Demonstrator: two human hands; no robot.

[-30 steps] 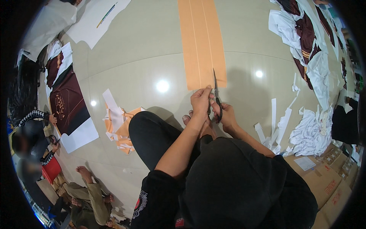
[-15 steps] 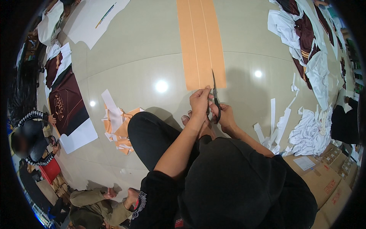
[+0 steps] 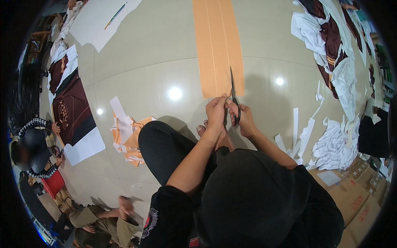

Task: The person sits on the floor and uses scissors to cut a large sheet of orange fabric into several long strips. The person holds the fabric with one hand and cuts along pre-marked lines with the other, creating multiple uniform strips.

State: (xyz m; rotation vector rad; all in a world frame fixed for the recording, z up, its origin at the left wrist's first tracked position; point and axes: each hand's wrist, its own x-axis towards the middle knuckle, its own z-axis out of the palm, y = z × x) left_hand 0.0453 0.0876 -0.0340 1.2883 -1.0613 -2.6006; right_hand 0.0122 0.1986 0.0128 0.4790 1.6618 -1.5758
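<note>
A long orange fabric panel (image 3: 210,45) with thin pale lines along its length lies on the floor ahead of me. My left hand (image 3: 216,110) pinches its near edge between thumb and fingers. Beside it, my right hand (image 3: 245,120) grips black-handled scissors (image 3: 233,84), fingers around the handles. The blades point away from me and lie along the panel, right of its right-hand line. They look nearly closed; whether fabric sits between them I cannot tell. My bare foot lies just under my hands.
Orange and white fabric strips (image 3: 131,140) are heaped left of my knee. White scraps (image 3: 337,142) pile up at the right, near cardboard boxes (image 3: 347,190). Maroon fabric (image 3: 72,109) lies by a co-worker (image 3: 35,151) at left. A large white sheet (image 3: 97,25) lies farther off.
My right hand and the scissors have shifted slightly farther away along the panel. My left hand stays at the edge. At lower left, another person's limbs have moved.
</note>
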